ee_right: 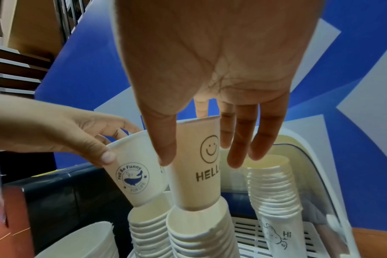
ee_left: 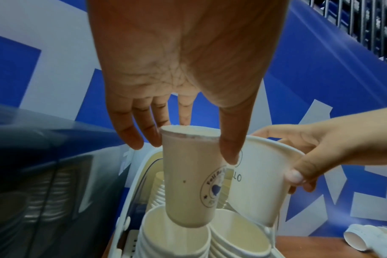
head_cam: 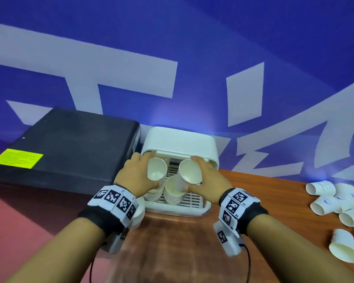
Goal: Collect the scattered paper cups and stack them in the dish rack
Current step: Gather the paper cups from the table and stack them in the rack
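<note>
wall: big blue backdrop (head_cam: 192, 37) with huge white lettering all over it | counter (head_cam: 253, 201): reddish-brown wood grain | left side: dark boxy cabinet (head_cam: 70, 144) with a yellow sticker (head_cam: 17, 161) on top | floor (head_cam: 18, 221): reddish-pink | behind, off to one side: stairs (ee_right: 15, 69) with a metal railing (ee_right: 64, 17)

Two tilted cups (head_cam: 157, 169) entering stacks (head_cam: 173, 193) in rack (head_cam: 194, 201)

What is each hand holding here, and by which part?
The left hand holds a whale-print cup near its rim; the right hand holds a smiley cup near its rim, thumb opposite fingers.
</note>
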